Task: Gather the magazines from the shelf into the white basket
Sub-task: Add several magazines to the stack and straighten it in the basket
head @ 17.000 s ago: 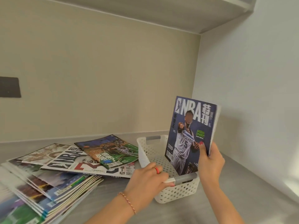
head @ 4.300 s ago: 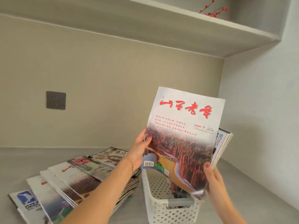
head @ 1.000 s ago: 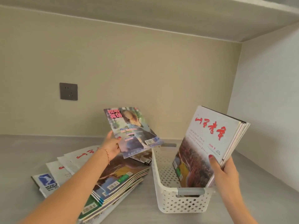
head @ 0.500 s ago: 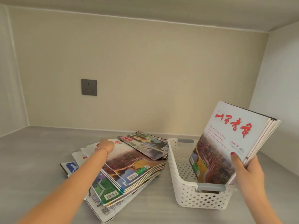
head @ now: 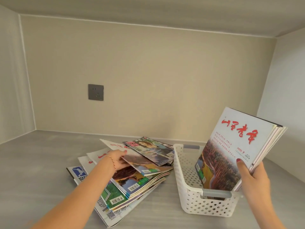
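- The white perforated plastic basket with grey handles [head: 186, 176] stands on the grey shelf [head: 33, 162] at the lower right of the frame.
- The right hand [head: 252, 177] pinches a bundle of upright magazines, its front cover white with red characters over a red landscape [head: 231, 149]. The thumb lies on the cover and the fingers are behind it. The lower edge of the bundle sits inside the basket, leaning towards the right.
- The left hand [head: 118, 158], at lower centre, closes on the top white-and-red magazine [head: 132, 156] of the fanned stack of glossy magazines [head: 132, 184]. The fingers are under its raised left edge and the thumb is on the cover.
- A colourful magazine with a portrait cover [head: 151, 149] lies across the far corner of the stack, just beside the basket rim. It appears to overlap the lifted copy.
- Step in hand, as judged: lift one magazine from the stack and carry it to the basket.
- Recommended method: slide the fingers further under the spine side so that only one copy separates. Lift clear of the portrait-cover magazine before moving right, or it may be dragged along.
- Keep the right-hand bundle tilted right to leave an open slot in front.
- Insert the new copy bottom edge first, cover against the bundle.
- Many magazines remain on the shelf; the task appears well short of complete.
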